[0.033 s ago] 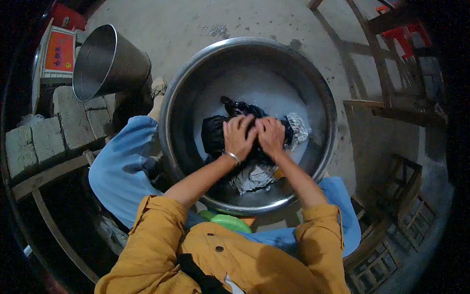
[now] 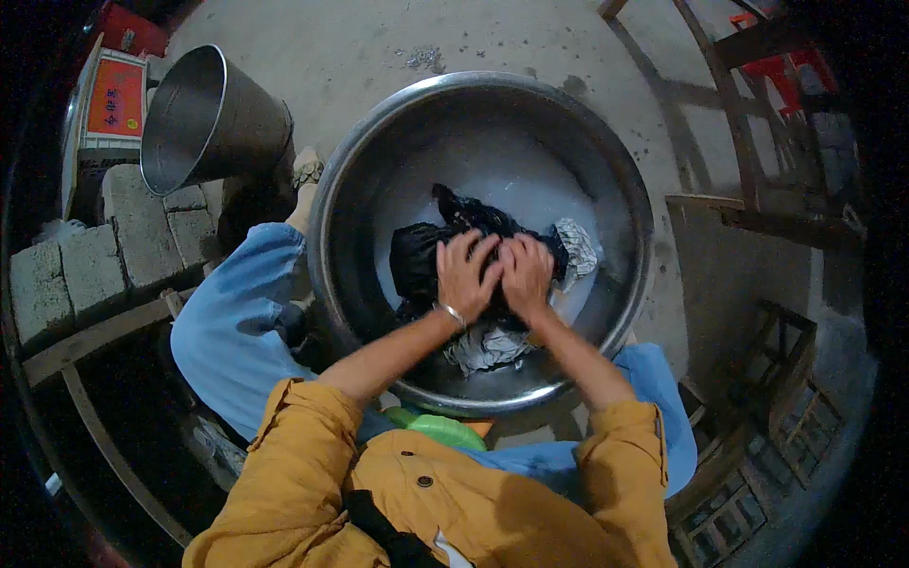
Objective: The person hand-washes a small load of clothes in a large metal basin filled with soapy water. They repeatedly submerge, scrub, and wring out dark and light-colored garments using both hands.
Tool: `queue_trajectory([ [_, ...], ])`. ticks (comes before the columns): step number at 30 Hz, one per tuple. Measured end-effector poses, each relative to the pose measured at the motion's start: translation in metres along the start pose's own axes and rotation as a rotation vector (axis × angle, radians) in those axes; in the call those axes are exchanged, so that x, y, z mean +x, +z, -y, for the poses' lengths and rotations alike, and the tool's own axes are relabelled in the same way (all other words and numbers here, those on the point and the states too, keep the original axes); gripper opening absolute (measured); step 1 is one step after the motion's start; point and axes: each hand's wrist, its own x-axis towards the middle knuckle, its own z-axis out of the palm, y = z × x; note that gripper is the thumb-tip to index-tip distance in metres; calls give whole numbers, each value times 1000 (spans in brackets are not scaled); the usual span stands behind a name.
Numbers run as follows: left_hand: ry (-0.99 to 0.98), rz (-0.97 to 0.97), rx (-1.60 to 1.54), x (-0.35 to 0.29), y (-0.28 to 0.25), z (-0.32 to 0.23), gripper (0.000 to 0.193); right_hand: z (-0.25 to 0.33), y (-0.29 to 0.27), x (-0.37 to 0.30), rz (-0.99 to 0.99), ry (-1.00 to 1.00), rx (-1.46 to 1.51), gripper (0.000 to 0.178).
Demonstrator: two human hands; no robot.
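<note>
A wet black garment lies bunched in a wide metal basin, with whitish water around it. Both hands are over the middle of the bundle. My left hand wears a bracelet at the wrist, and its fingers bend down into the black fabric. Close beside it, my right hand grips the same fabric with curled fingers; the fingertips are partly sunk in the folds. Pale striped cloth shows at the bundle's right, and crumpled pale cloth lies below my hands.
A metal bucket leans on its side at the upper left, near grey blocks. Wooden frames stand to the right. A green object lies just in front of the basin, between my legs.
Both hands have slid slightly toward me over the black garment. Its upper tip has shifted a little to the right.
</note>
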Motion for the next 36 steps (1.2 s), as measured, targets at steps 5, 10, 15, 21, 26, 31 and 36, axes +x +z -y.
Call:
queue_trajectory([
  [5,60,-49,-4,-52,53,14,29,-15,27,-52,-199,-140,-125,26],
  [10,-2,-35,55,23,110,45,23,-87,72,9,56,-17,-47,21],
  [15,-212,578,140,144,96,59,32,-68,42,134,389,224,-377,34],
  [21,396,78,253,159,32,48,45,-70,2,165,282,312,-103,53],
  [26,11,430,264,129,36,57,46,-58,15,97,394,378,-41,39],
  [31,63,274,58,25,-20,63,39,9,15,-3,-55,71,-89,30],
  [36,54,156,80,-66,-15,56,42,37,29,-75,-63,-21,18,29],
])
